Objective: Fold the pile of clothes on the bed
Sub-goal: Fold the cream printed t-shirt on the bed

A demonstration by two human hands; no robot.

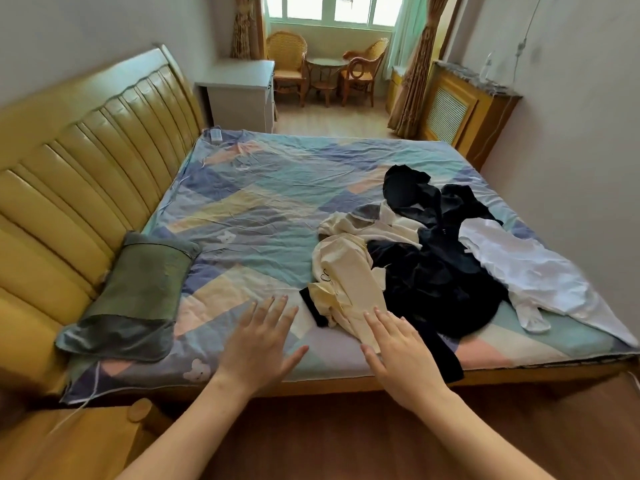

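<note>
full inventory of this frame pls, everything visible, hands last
cream garment: 1, cream, near edge of the pile, under right fingertips
black clothes: several tangled, count unclear, black, middle of the pile
white garment: 1, white, right side of the pile
bed sheet: 1, pastel patchwork, covers the bed
pillow: 1, grey-green, by the headboard, near corner
headboard: 1, yellow padded, left side of the bed
desk: 1, white, beyond the bed
wicker chairs: 2, tan, by the window
small round table: 1, brown, between the chairs
radiator cover: 1, wood, right wall
left hand: open, fingers spread above the sheet
right hand: open, fingertips at the cream garment
</note>
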